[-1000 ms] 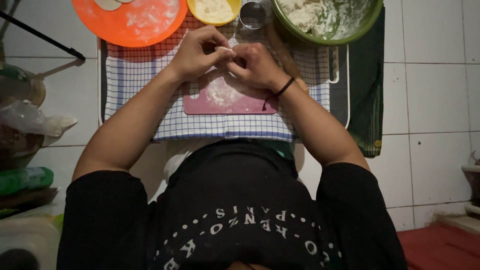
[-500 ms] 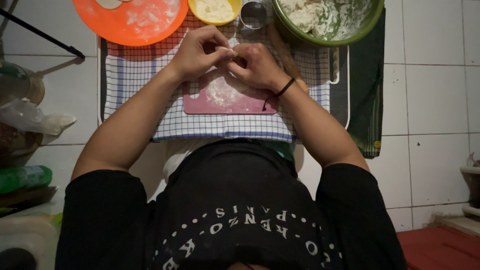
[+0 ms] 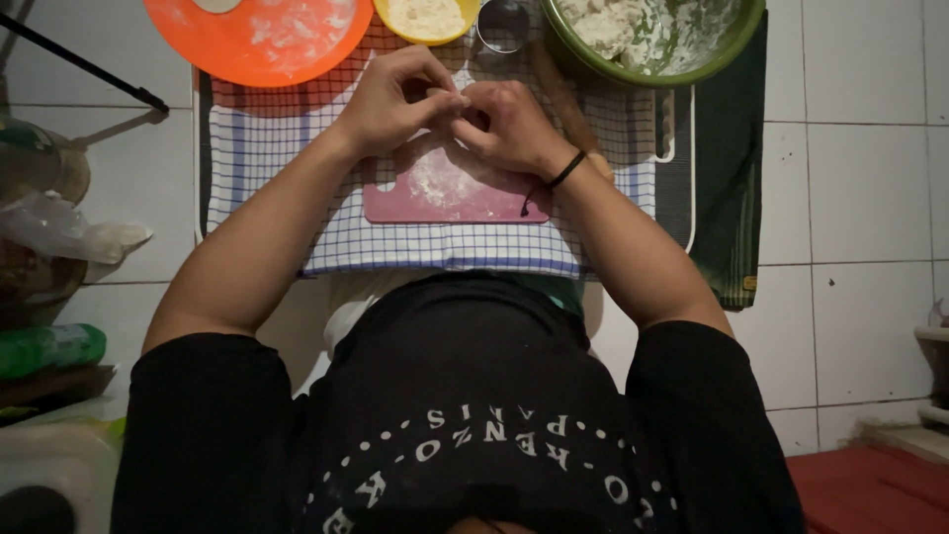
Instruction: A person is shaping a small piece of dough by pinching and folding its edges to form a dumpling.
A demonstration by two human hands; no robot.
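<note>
the left hand (image 3: 395, 99) and the right hand (image 3: 509, 124) meet just above the top edge of the pink board (image 3: 455, 188). their fingertips are pressed together on a small pale piece of dough (image 3: 461, 100). only a tiny bit of the dough shows between the fingers, so its shape cannot be told. the right wrist wears a thin black band (image 3: 565, 170).

the pink board lies flat on a blue and white checked cloth (image 3: 267, 188), and a dusty white patch of flour (image 3: 435, 181) sits in the middle of the board. the board is under both wrists, between the two arms.

past the top of the board, to its left, there is an orange plate (image 3: 267, 35) with white flour on it. straight past the top of the board is a small yellow bowl (image 3: 427, 18) with pale stuff inside. just beside that bowl is a round metal ring (image 3: 502, 25). past the board's top right corner is a big green bowl (image 3: 652, 40) with lumpy dough in it. a wooden stick (image 3: 557, 84) lies slanted next to the right hand.
</note>
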